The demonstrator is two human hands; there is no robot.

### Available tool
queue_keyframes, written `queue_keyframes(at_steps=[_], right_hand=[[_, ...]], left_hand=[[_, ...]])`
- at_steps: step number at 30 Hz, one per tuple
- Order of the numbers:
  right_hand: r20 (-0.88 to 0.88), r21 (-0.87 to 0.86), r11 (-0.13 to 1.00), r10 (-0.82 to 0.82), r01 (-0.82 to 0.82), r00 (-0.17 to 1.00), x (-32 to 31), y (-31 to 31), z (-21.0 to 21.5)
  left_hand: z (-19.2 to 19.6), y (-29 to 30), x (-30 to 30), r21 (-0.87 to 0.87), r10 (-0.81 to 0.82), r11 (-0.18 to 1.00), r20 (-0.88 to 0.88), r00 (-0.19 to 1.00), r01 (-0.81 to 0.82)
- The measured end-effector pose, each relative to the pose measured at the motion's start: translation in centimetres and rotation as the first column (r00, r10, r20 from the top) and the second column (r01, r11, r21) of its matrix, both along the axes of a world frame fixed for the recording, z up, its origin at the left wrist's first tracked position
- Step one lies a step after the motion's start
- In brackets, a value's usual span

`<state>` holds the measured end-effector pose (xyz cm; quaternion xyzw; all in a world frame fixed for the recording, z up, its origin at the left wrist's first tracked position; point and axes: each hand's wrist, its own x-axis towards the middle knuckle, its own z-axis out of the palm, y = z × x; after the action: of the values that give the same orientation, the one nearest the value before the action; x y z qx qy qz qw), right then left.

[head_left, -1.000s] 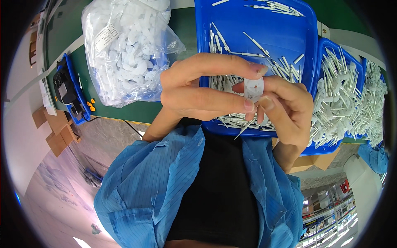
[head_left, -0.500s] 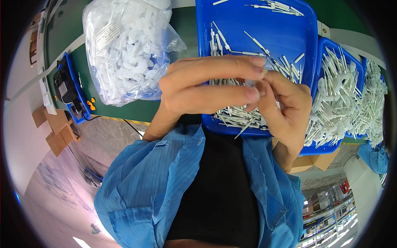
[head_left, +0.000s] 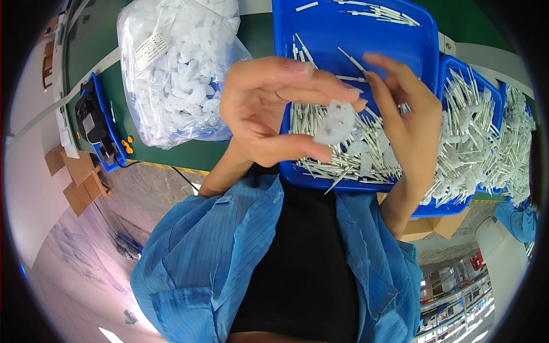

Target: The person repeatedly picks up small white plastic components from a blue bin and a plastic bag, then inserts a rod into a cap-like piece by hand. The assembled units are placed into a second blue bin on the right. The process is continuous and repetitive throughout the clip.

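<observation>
Pinched lightly between thumb and fingertips, the left hand (head_left: 269, 108) held a small white plastic disc (head_left: 334, 123) with a couple of holes through its face, raised above the near edge of the big blue tray (head_left: 366, 34). The right hand (head_left: 409, 123) stood just beside the disc with its fingers spread and loose, closed on nothing that could be seen.

The disc looked thin, stiff and very light, with a smooth face that would probably slip under a careless pinch. Its rim seemed the sound place to take hold, leaving the holes free.

Directly under the hands, the tray held a heap of slim white pins (head_left: 343, 160) mixed with more discs, and a few stray pins lay at its far end. To the right a second blue tray (head_left: 457, 66) was piled with white pin assemblies (head_left: 474, 131). To the left a clear bag of white plastic parts (head_left: 171, 68) rested on the green tabletop (head_left: 251, 31), and further left sat a small blue holder with a black device (head_left: 94, 123). The loose pins crowded below were the likeliest snag, and a dropped disc would be hard to pick out among them.
</observation>
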<state>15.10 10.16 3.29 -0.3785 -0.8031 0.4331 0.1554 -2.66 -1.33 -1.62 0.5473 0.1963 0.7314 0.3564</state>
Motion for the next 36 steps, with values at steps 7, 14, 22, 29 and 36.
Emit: queue_keyframes(at_steps=[7,14,22,29,36], right_hand=[[0.326,0.428,0.888,0.019,-0.166,0.945,-0.9,-2.4,-3.1],[-0.112,0.016,0.990,-0.135,0.137,0.985,0.3,-3.1,0.9],[-0.326,0.217,0.974,0.007,0.068,0.945,-0.2,-4.4,1.1],[-0.133,-0.026,0.998,0.053,-0.057,0.990,0.3,-4.9,1.1],[-0.212,-0.071,0.995,-0.086,0.073,0.974,-0.4,-6.1,-0.3]], left_hand=[[0.7,-0.9,1.7,-0.451,0.200,0.879,0.054,0.978,-0.155],[0.7,-0.9,2.0,-0.639,0.335,0.725,-0.003,0.942,-0.260],[1.1,0.0,3.1,-0.533,0.402,0.775,-0.001,0.916,-0.340],[1.1,-0.1,2.6,-0.580,0.382,0.774,0.106,0.918,-0.254],[0.9,-0.1,2.9,-0.582,0.366,0.772,0.079,0.927,-0.256]])
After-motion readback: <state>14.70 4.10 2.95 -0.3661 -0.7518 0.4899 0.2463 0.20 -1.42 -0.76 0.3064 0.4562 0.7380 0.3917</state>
